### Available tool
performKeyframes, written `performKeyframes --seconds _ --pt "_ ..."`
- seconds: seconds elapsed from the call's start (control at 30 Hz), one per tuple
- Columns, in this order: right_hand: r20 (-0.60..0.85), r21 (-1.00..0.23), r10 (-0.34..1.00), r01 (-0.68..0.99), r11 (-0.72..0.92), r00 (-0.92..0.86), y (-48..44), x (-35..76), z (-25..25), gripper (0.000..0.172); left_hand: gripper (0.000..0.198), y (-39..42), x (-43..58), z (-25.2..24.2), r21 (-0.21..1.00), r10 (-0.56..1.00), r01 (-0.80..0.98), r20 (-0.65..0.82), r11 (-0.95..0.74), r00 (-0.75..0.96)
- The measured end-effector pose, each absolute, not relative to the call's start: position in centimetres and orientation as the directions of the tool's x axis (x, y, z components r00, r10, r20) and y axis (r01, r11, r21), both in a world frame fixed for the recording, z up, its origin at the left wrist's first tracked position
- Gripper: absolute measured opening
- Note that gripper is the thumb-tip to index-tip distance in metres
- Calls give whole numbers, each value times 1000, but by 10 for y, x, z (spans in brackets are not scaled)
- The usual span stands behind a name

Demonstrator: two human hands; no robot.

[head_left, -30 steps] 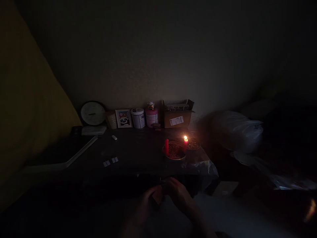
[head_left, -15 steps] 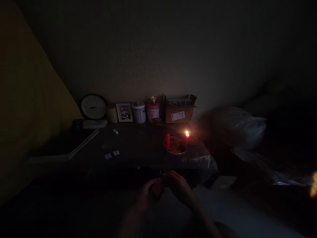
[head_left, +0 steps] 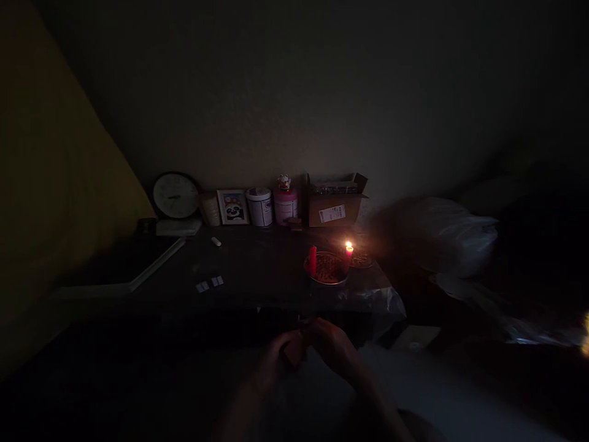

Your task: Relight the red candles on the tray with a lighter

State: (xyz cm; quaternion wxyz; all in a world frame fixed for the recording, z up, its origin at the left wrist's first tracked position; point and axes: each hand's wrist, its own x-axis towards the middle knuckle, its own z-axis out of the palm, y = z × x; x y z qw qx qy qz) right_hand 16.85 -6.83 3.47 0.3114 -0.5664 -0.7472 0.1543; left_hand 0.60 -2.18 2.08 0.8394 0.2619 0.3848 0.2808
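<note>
The room is dark. Low in the centre, my left hand [head_left: 275, 356] is closed on a small reddish-brown box [head_left: 293, 352]. My right hand [head_left: 330, 341] is closed just to its right, fingers bent at the box's upper edge; what they pinch is too dark to make out. Beyond the hands, a round tin [head_left: 327, 282] stands near the table's front edge. An unlit red candle [head_left: 313, 261] is upright at the tin's left side, and a lit red candle [head_left: 349, 252] burns at its right.
On the dark table [head_left: 257, 264] are a clock [head_left: 175, 195], a panda picture frame [head_left: 234, 207], a white can [head_left: 260, 207], a pink-lidded can [head_left: 286, 209] and an open cardboard box [head_left: 335, 212]. Plastic bags [head_left: 464, 242] lie at the right.
The view has shifted very slightly. Both hands stay together at the small box, with the right fingers a little lower and the box tilted much as before.
</note>
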Motion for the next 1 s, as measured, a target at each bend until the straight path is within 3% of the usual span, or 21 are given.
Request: performKeyframes --seconds 0.2,0.53,0.77,1.0 --pt "306 -517 928 782 349 -212 -70 168 37 14 20 -21 5 19 673 686 -254 -513 694 515" --pt "304 -509 916 768 389 -262 -71 170 33 9 22 -17 3 -2 713 688 -217 -478 667 547" --pt "287 -386 911 835 393 -296 -73 170 30 14 12 -13 6 -10 725 737 -286 -433 627 519" --pt "323 -466 904 784 410 -280 -72 176 25 13 15 -12 10 -10 681 713 -323 -422 657 560"
